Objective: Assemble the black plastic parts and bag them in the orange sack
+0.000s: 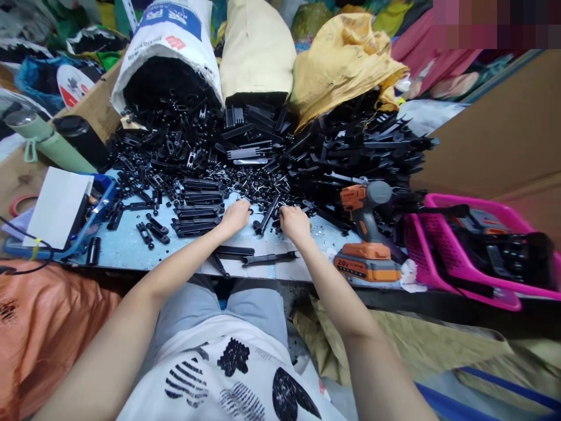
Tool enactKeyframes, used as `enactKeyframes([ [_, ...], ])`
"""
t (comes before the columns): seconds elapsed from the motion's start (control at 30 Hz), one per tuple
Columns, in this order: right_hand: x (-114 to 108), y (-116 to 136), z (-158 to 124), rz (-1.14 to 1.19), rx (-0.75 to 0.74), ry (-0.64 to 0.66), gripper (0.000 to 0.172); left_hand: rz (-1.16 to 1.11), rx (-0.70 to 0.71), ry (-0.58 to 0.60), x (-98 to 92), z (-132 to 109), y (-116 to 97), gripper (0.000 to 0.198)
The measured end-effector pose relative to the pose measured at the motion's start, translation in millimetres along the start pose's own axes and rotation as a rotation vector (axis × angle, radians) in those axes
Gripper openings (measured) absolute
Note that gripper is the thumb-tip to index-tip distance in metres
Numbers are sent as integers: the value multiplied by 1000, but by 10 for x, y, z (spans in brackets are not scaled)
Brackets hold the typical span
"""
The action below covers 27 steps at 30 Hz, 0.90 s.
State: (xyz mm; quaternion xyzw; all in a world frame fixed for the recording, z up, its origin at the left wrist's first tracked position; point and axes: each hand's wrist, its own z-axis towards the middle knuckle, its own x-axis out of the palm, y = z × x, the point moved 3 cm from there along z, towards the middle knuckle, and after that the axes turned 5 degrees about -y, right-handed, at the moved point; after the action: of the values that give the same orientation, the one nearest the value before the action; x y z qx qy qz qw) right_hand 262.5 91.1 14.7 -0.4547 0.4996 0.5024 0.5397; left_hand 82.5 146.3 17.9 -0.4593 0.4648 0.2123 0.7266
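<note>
As my head view looks down on the bench (127, 248), my left hand (237, 214) and right hand (294, 223) curl near its front edge; what either pinches, I cannot tell. A black bar (266, 216) slants between them, loose screws (245, 178) just beyond. Blue surface gives room leftward along the front edge; rightward, a drill (364, 226) crowds it.

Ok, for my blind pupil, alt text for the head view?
A person's left hand and right hand are close together among small dark parts on a blue bench. Behind, black pieces heap before three sacks; an orange power tool and pink basket stand to the right.
</note>
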Motion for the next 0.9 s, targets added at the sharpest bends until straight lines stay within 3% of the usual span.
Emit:
enactKeyframes([
  [0.07,82,4,209,-13,71,100,26,-258,-110,-86,-220,-238,130,14],
  [0.13,138,34,352,-14,116,142,25,-660,-342,-122,-413,-521,331,14],
  [0.27,174,90,476,-9,196,162,27,-1328,-827,-4,-542,-1135,627,15],
  [0.33,155,98,461,0,228,151,29,-1467,-938,20,-510,-1366,678,14],
  [0.43,68,81,338,16,217,65,29,-1488,-955,12,-413,-1533,693,14],
  [0.57,-79,28,48,93,112,-40,26,-1358,-904,15,-361,-1524,702,20],
  [0.63,-123,21,-95,216,19,-85,25,-1180,-793,-6,-395,-1492,703,22],
  [0.73,-130,25,-250,419,-94,-170,24,-710,-410,-203,-491,-1475,633,18],
  [0.8,-111,18,-303,469,-85,-233,20,-403,-104,-348,-502,-1515,524,17],
  [0.9,-114,30,-346,508,-63,-335,17,-131,227,-414,-404,-1599,417,22],
])
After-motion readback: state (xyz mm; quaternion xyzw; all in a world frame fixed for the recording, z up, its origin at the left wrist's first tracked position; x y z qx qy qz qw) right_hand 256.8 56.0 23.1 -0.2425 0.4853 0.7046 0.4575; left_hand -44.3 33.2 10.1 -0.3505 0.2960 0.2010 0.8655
